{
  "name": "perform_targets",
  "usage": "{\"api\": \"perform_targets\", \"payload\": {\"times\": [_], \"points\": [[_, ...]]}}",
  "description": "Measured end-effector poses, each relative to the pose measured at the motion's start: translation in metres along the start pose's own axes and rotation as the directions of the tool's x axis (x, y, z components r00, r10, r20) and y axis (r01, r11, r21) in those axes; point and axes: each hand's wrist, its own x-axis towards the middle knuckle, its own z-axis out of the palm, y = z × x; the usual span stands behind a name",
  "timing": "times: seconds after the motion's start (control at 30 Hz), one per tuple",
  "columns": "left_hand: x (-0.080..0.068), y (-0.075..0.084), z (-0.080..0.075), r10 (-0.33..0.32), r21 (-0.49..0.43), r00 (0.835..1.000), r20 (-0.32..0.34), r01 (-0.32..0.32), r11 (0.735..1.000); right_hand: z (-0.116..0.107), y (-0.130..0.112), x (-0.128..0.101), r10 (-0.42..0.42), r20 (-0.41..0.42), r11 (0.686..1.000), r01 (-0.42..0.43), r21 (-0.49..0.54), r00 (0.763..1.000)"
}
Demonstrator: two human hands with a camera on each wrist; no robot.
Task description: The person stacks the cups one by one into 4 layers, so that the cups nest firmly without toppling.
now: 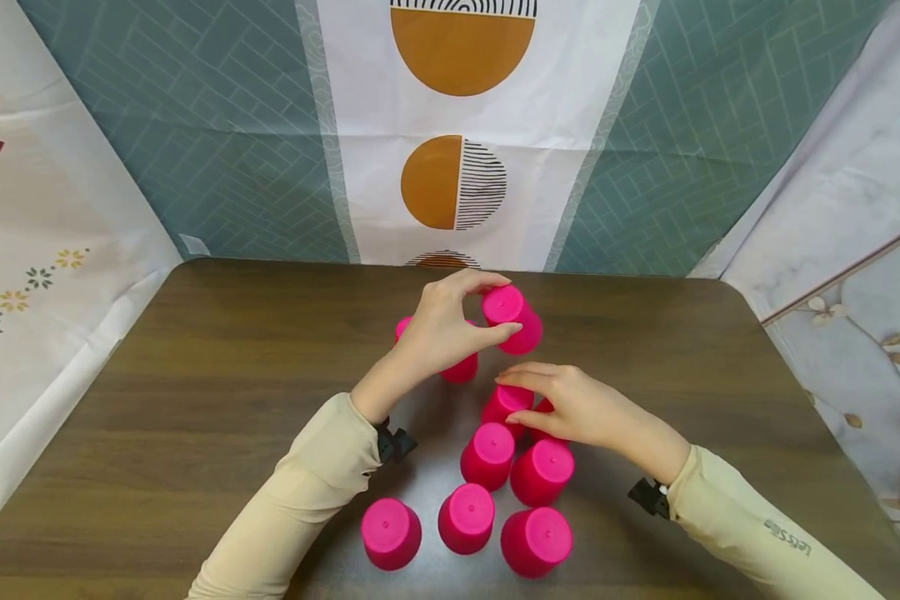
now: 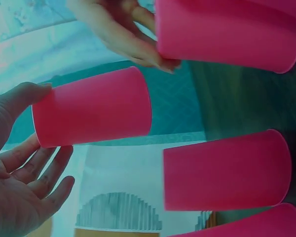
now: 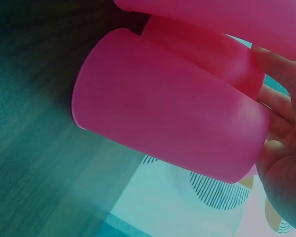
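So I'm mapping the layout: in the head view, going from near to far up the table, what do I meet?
Front row of three pink cups → pair of pink cups → right hand → left hand holding a raised cup → patterned backdrop.

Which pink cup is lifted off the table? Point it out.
The pink cup gripped by the left hand, farthest back. It is held tilted in the air, while the other cups stand upside down on the table.

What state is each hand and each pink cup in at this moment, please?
Left hand: holds the raised cup in its grip, clear of the table.
Right hand: fingers rest on a standing cup.
Other cups: upside down, untouched.
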Motion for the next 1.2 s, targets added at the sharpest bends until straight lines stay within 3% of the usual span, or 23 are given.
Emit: {"api": "perform_targets", "payload": {"times": [0.33, 0.57, 0.77, 0.97, 1.2], "points": [[0.018, -0.022, 0.018, -0.077, 0.075, 0.992, 0.101, 0.069, 0.995, 0.003, 0.000, 0.005, 0.008, -0.019, 0.999, -0.008, 0.031, 1.000], [0.021, -0.035, 0.028, -0.165, 0.115, 0.968, 0.189, 0.145, 0.983, 0.002, 0.004, 0.006, 0.063, 0.017, 0.991, -0.064, 0.117, 0.998], [0.021, -0.040, 0.035, -0.184, 0.138, 0.954, 0.235, 0.155, 0.978, 0.001, 0.005, 0.004, 0.095, 0.032, 0.988, -0.098, 0.123, 0.995], [0.020, -0.041, 0.037, -0.196, 0.170, 0.936, 0.294, 0.150, 0.974, 0.001, 0.004, 0.004, 0.077, 0.028, 0.992, -0.079, 0.100, 0.997], [0.018, -0.040, 0.037, -0.209, 0.279, 0.927, 0.310, 0.121, 0.953, -0.002, 0.003, 0.006, 0.092, 0.053, 0.989, -0.097, 0.115, 0.994]]}}
